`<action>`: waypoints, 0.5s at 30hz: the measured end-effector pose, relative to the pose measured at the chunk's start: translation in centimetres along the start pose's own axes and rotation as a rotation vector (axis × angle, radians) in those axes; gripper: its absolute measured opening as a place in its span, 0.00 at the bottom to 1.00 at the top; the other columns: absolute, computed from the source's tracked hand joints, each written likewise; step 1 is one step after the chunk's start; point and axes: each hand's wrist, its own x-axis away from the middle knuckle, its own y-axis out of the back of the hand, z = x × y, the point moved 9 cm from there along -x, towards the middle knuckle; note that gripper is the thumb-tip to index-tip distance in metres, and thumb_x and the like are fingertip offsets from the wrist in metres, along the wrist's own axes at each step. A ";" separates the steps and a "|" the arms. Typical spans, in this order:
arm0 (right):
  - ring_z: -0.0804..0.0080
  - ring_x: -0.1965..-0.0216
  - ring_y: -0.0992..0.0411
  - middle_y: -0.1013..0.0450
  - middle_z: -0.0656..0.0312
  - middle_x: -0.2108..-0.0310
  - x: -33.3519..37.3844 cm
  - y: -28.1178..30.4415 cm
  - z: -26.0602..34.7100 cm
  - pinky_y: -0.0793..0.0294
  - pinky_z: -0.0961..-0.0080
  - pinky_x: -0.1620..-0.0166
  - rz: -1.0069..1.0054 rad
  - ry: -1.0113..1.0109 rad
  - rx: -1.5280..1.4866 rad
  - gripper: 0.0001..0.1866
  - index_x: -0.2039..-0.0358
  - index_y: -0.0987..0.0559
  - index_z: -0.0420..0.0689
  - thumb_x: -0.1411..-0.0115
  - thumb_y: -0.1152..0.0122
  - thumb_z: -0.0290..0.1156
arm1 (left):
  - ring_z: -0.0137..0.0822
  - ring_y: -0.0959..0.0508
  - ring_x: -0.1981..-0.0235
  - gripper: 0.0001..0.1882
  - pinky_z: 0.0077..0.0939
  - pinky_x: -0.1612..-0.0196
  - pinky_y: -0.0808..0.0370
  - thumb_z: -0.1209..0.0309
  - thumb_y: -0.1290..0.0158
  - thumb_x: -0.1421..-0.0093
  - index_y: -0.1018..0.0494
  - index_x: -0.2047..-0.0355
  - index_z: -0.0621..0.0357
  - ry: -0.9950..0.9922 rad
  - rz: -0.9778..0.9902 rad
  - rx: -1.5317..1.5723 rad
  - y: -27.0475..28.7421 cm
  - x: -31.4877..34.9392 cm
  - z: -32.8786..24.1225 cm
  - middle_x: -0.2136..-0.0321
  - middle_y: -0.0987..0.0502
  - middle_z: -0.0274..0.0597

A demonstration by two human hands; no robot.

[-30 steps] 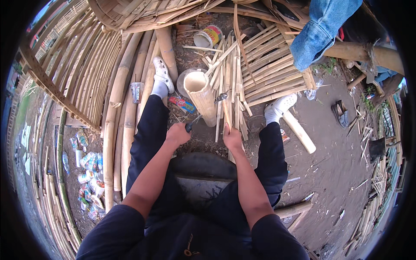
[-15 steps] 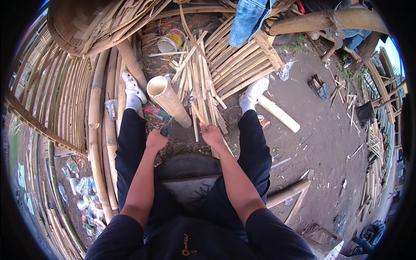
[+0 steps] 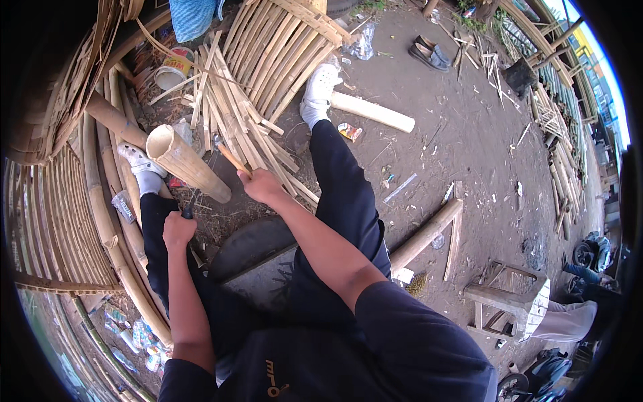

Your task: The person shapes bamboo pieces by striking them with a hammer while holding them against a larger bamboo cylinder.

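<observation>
In the upper left of the head view, a thick hollow bamboo section [image 3: 186,163] lies tilted on the dirt ground [image 3: 462,134], its open end toward the upper left and its lower end near the middle of the frame. The left hand [image 3: 177,230], left of centre, is clenched around a dark handle [image 3: 187,211] whose thin blade points up toward the lower part of the bamboo section; whether it touches the bamboo I cannot tell. The right hand [image 3: 262,185], just right of that bamboo, has its fingers [image 3: 253,179] grasping a wooden-handled hammer [image 3: 229,155], the handle slanting up to the left and the head close beside the bamboo's upper side.

Behind the hands, in the upper middle, a heap of split bamboo strips [image 3: 231,107] fans out over the ground, next to a flat panel of slats [image 3: 281,47]. Long bamboo poles [image 3: 110,221] curve down the left edge. The person's two white shoes sit apart, one [image 3: 137,159] by the bamboo's open end, the other [image 3: 320,86] in the upper middle beside a short pale bamboo piece [image 3: 372,112]. A small tin can [image 3: 169,70] stands in the upper left. A small wooden stool [image 3: 512,301] stands at the lower right.
</observation>
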 end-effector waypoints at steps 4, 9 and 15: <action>0.40 0.61 0.26 0.25 0.37 0.69 0.6 1.1 1.5 0.27 0.55 0.54 -0.018 0.003 -0.060 0.34 0.70 0.21 0.30 0.35 0.55 0.54 | 0.52 0.21 0.57 0.17 0.45 0.53 0.25 0.64 0.47 0.50 0.22 0.63 0.62 0.012 0.010 -0.023 0.6 1.2 -1.4 0.62 0.20 0.55; 0.39 0.57 0.27 0.26 0.33 0.65 0.0 0.1 -0.2 0.29 0.55 0.51 -0.009 -0.111 -0.147 0.34 0.67 0.21 0.29 0.36 0.52 0.56 | 0.50 0.20 0.58 0.17 0.42 0.53 0.23 0.65 0.45 0.52 0.22 0.64 0.63 0.023 0.038 0.029 0.9 1.1 -0.9 0.62 0.20 0.54; 0.52 0.77 0.26 0.27 0.44 0.78 1.2 0.7 1.0 0.28 0.59 0.69 0.010 -0.151 -0.198 0.32 0.72 0.24 0.30 0.36 0.52 0.54 | 0.50 0.20 0.58 0.17 0.41 0.54 0.23 0.65 0.44 0.52 0.21 0.64 0.62 0.051 0.081 0.074 0.6 1.1 0.3 0.62 0.20 0.53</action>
